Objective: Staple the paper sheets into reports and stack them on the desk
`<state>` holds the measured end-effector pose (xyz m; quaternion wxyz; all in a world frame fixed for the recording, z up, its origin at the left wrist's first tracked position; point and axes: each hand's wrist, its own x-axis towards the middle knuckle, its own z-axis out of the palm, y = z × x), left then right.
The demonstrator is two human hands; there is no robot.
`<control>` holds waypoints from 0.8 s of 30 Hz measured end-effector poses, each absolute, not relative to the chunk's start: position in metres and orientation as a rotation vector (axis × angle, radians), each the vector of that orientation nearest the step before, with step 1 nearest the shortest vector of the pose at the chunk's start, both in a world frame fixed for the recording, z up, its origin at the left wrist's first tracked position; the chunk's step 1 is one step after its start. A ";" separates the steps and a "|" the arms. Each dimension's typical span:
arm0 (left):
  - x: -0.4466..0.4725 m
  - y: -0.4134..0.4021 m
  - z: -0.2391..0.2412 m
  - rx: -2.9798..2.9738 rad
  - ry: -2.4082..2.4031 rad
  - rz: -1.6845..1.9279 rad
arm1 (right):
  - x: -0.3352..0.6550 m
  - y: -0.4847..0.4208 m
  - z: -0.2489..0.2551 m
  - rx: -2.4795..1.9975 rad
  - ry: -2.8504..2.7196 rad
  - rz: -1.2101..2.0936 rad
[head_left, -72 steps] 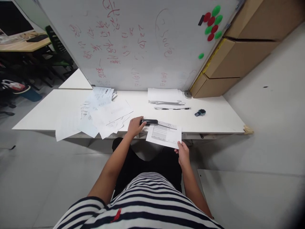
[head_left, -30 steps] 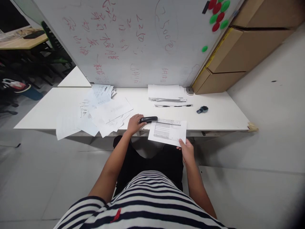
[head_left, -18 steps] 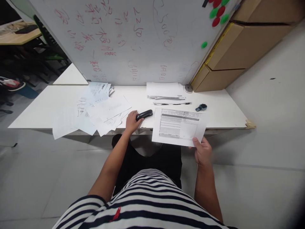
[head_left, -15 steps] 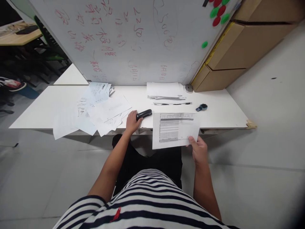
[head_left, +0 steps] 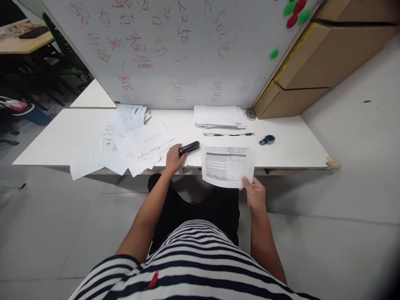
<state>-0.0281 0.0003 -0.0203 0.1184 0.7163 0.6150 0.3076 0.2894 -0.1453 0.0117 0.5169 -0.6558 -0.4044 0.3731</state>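
A black stapler (head_left: 189,148) rests on the white table, its near end gripped by my left hand (head_left: 175,158). My right hand (head_left: 255,195) pinches the lower right corner of a printed sheet of paper (head_left: 228,165), thumb on top. The sheet reaches over the table's front edge and bends slightly; whether it is one page or more I cannot tell. Its left edge is close to the stapler's far end, apart from it. To the left of my left hand lie loose papers (head_left: 143,141), spread and overlapping.
A stack of paper (head_left: 218,116) lies at the back, with a thin dark-and-clear strip (head_left: 228,134) before it. A dark watch-like object (head_left: 267,140) and a grey mouse (head_left: 250,113) are to the right. A whiteboard (head_left: 187,75) and cardboard boxes (head_left: 293,100) stand behind.
My right hand has moved a little left and up with the sheet, bringing it nearer the stapler. My left hand stays on the stapler. The view has shifted slightly.
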 end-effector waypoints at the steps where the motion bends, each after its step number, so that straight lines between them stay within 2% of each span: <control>1: -0.028 0.000 -0.020 2.092 1.802 0.895 | 0.289 -0.145 0.011 -1.643 -1.024 0.845; 6: -0.028 0.000 -0.019 2.106 1.805 0.906 | 0.287 -0.147 0.001 -1.911 -1.182 0.636; 18: -0.028 0.000 -0.020 2.109 1.809 0.901 | 0.285 -0.148 -0.001 -1.763 -1.015 0.865; 24: -0.028 0.000 -0.020 2.100 1.816 0.893 | 0.284 -0.147 -0.008 -1.622 -0.847 0.876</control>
